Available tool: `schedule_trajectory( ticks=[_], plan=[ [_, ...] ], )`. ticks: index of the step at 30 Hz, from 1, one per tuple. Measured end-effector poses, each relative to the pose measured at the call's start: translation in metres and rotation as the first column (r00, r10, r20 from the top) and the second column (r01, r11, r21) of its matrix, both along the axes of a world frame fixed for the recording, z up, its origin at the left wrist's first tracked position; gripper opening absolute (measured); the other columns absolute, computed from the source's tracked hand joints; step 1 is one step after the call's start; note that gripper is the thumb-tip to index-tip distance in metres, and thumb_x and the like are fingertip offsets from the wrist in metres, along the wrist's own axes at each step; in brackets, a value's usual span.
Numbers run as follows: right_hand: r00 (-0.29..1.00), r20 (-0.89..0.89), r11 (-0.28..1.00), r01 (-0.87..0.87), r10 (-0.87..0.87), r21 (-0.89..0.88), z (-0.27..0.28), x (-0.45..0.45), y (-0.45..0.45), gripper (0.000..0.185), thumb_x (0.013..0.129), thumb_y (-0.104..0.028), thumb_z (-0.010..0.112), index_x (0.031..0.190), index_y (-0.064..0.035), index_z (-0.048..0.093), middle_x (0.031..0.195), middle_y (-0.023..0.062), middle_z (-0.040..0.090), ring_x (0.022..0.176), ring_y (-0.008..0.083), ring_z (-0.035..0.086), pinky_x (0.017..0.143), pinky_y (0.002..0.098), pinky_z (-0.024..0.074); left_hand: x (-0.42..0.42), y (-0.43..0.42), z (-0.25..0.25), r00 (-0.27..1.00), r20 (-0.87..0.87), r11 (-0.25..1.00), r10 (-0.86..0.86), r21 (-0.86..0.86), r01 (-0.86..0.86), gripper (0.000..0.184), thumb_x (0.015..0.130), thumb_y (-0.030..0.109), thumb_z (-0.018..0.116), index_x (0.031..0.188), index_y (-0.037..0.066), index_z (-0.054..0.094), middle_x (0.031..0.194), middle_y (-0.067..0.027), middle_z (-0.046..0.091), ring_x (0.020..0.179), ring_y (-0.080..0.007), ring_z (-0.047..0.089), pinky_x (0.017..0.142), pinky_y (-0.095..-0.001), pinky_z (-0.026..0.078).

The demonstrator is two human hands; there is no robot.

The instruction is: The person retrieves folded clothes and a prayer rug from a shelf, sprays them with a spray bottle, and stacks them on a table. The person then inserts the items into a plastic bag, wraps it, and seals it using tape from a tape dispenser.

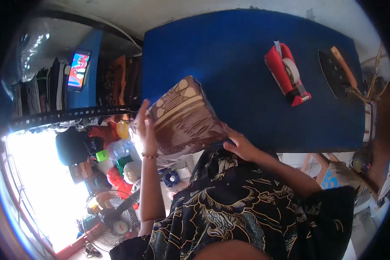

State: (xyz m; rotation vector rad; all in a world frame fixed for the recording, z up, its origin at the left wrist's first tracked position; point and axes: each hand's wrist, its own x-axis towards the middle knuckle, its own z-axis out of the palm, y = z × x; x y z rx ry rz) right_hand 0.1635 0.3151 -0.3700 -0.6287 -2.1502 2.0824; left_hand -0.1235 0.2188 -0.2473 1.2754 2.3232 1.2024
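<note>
A folded brown patterned cloth [184, 119] in clear plastic lies tilted at the near left edge of the blue table, partly beyond the edge. My left hand [147, 134] is against its left side, fingers stretched out and pointing up; a bead bracelet circles that wrist. At the package's right corner, my right hand [242, 146] has its thumb and fingers on either side of the edge. Some of its fingertips are hidden by the package. Loose plastic shows below the cloth near my left wrist.
On the blue table [242, 39] are a red tape dispenser [284, 73], a dark blade [329, 71] and a wooden-handled tool [344, 67]. A lit phone [79, 70] stands by folded cloths [52, 86] at left. A fan [119, 223] is on the floor, lower left.
</note>
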Motion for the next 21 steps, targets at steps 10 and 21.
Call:
schedule_trajectory(
  ticks=[10, 21],
  plan=[
    [0.874, -0.164, 0.888, 0.441, -0.458, -0.13, 0.026, -0.047, -0.027, 0.083, 0.081, -0.027, 0.069, 0.142, -0.0029, 0.019, 0.136, 0.017, 0.038, 0.127, 0.0263, 0.036, 0.104, 0.0404, 0.0296, -0.096, -0.206, -0.131, 0.505, 0.709, 0.845, 0.493, -0.25, -0.473, 0.076, 0.088, 0.063, 0.034, 0.138, 0.006, 0.03, 0.134, -0.0128, 0.043, 0.12, -0.027, 0.044, 0.1, -0.0403, 0.034],
    [0.659, -0.379, 0.501, 0.746, -0.65, 0.438, 0.062, -0.15, 0.21, 0.054, 0.075, -0.02, 0.075, 0.118, -0.0003, 0.051, 0.111, 0.0139, 0.058, 0.095, 0.0209, 0.059, 0.083, 0.0316, 0.047, 0.083, -0.096, -0.091, 0.255, 0.912, 0.929, 0.32, -0.248, -0.275, 0.082, 0.085, 0.067, 0.035, 0.138, 0.005, 0.028, 0.133, -0.0116, 0.045, 0.122, -0.0291, 0.04, 0.106, -0.043, 0.027]
  ],
)
